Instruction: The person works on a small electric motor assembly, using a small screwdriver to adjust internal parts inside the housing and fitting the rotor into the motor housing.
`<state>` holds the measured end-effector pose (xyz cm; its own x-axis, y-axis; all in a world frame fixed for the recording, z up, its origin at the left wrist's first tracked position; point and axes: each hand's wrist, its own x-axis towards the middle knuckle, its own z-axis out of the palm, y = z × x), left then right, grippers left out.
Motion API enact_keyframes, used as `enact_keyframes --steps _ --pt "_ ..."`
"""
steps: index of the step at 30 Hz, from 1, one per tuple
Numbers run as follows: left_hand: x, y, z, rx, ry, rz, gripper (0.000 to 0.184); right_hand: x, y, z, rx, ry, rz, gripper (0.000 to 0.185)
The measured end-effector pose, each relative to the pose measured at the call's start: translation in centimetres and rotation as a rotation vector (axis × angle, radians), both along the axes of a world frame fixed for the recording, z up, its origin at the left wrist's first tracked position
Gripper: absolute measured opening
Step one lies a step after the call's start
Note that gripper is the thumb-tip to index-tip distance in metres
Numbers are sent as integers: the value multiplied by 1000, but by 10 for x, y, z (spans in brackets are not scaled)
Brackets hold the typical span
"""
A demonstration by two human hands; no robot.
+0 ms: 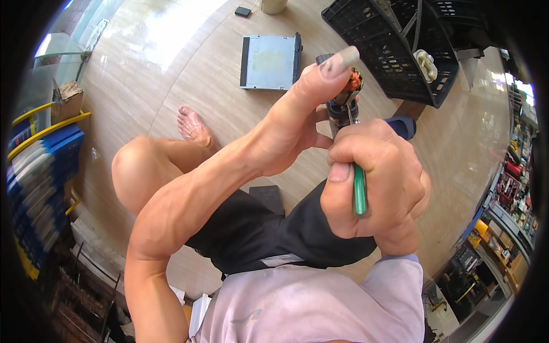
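My left hand (pixel 294 111) is closed around a dark motor part with copper windings (pixel 354 83), its thumb lying across the top. Part of that piece is hidden behind the thumb and fingers. Close beside it, my right hand (pixel 380 177) grips a green-handled screwdriver (pixel 359 191), the handle end sticking out below the thumb. A thin metal shaft reaches up from the right fist to the motor part. Whether its tip touches the windings I cannot tell.
On the tiled floor lies a silver disc-drive-like box (pixel 270 62). A black plastic crate (pixel 372 51) stands at the upper right, near a dark blue slipper (pixel 402 127). Blue packets hang on a yellow rack (pixel 48 148) at left; cluttered shelves (pixel 509 228) line the right.
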<state>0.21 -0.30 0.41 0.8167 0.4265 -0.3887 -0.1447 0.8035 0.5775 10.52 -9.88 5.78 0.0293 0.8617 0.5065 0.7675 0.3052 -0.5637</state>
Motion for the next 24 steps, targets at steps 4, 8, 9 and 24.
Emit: enact_keyframes --steps 4,8,9,24 --pt "-2 0 -1 -25 -22 -22 90 1 1 -5 29 -43 38 19" --pt "-6 4 -9 -130 -177 -70 66 1 0 -11 40 -93 52 22" --pt "-5 4 -7 -145 -183 -61 64 2 -1 -12 35 -108 63 21" --pt "-5 2 0 24 -96 -94 121 -10 -10 -6 -9 -149 -34 17"
